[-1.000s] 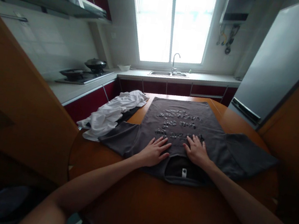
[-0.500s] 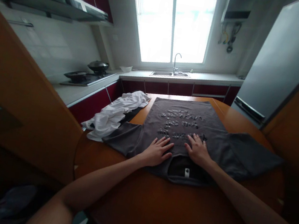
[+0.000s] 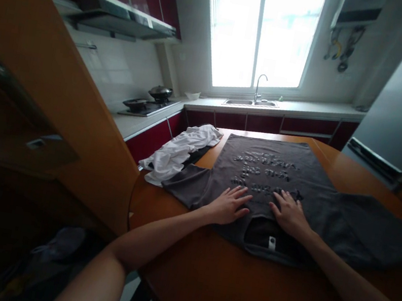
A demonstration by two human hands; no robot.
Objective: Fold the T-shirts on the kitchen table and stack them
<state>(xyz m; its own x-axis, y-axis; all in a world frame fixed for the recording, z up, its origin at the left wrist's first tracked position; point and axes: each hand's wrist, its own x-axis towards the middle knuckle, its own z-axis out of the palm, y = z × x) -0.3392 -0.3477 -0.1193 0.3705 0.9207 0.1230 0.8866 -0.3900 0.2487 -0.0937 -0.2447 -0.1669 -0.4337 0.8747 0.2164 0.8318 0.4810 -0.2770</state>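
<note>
A dark grey T-shirt [image 3: 263, 168] lies spread flat, its neck opening towards me and its sleeves out to both sides. Raised dark lettering runs across its chest, and a small white label [image 3: 272, 243] shows inside the collar. My left hand [image 3: 228, 206] rests palm down on the cloth to the left of the neck, fingers apart. On the other side of the collar, my right hand [image 3: 289, 214] also lies flat, its fingertips touching the lowest line of lettering. Neither hand grips the fabric.
The shirt is on a round wooden table [image 3: 239, 290]. Crumpled white clothing [image 3: 181, 152] lies at the table's left edge, partly over something black. Beyond are a counter with a sink [image 3: 251, 102], a stove with pans [image 3: 160, 93], and a fridge [image 3: 398, 101] at right.
The view has turned left, so everything appears shifted to the right. Both hands stay flat on the shirt in nearly the same places, and the shirt keeps its shape.
</note>
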